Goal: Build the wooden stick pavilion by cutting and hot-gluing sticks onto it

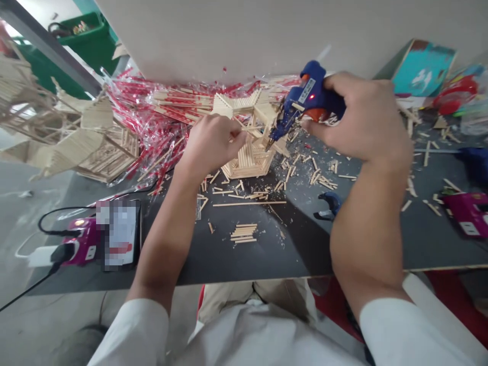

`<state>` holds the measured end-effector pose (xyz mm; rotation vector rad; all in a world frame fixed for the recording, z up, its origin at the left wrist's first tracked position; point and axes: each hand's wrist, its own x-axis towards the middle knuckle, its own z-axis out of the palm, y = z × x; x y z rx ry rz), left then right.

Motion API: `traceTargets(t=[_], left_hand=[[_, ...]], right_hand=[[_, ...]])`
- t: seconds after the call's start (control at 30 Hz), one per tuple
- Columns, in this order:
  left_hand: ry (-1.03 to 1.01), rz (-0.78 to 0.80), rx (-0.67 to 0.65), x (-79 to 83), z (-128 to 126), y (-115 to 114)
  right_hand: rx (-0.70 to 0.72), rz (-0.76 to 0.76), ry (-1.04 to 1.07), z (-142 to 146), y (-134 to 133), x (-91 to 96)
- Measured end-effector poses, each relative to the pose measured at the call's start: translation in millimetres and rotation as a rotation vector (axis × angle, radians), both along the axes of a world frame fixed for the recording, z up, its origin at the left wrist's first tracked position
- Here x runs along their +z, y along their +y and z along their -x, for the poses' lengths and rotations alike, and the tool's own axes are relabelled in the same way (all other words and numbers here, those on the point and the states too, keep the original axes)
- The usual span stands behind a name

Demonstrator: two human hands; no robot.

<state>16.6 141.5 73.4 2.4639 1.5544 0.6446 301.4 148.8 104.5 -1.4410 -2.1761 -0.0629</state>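
My right hand (pixel 368 117) is wrapped round the handle of a blue hot glue gun (pixel 303 94) with a lit red light. Its nozzle points down and left, close to the right side of a small model built of thin wooden sticks (pixel 247 165). Over the model's left side is my left hand (pixel 213 142), with the fingers curled in and the thumb close to them. Whatever they pinch, if anything, is hidden. Below the model lie one long stick (pixel 249 204) and a small row of short cut sticks (pixel 244 233).
Red-and-clear plastic packs of sticks (pixel 137 109) heap behind. Larger stick models (pixel 76 137) stand left. A phone (pixel 122 234) and purple power strip (pixel 82 241) lie front left. Blue-handled cutters (pixel 330 206), another purple block (pixel 465 213) and stick scraps are on the right.
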Motion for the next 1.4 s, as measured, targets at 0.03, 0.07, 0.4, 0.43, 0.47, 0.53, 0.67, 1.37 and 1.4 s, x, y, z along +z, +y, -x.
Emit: traceTargets(t=[0.03,0.07,0.4,0.43,0.47,0.53,0.67,1.37,1.4], left_hand=[[0.016,-0.006,0.014,-0.6,0,1],[0.028,-0.016,0.017,-1.2,0,1],[-0.028,-0.038,-0.057,-2.9,1,0],[-0.027,-0.031,-0.049,-2.1,1,0],[-0.023,-0.021,-0.046,-1.4,1,-1],[-0.012,-0.005,-0.050,-0.5,1,0],[0.010,0.009,-0.077,-1.8,3,2],[-0.013,0.008,-0.092,-9.4,5,10],[-0.012,0.009,-0.091,-9.4,5,10]], right_hand=[[0.009,0.000,0.001,1,1,-1.1],[0.013,0.000,-0.002,3,2,-2.0],[0.052,-0.008,0.024,10,15,-19.0],[0.051,-0.011,0.031,10,17,-20.8],[0.054,-0.009,0.035,10,18,-22.4],[0.076,0.009,0.044,10,20,-24.7],[0.101,0.038,0.071,12,21,-26.9],[0.086,0.044,0.136,7,22,-25.4],[0.082,0.036,0.140,6,22,-24.5]])
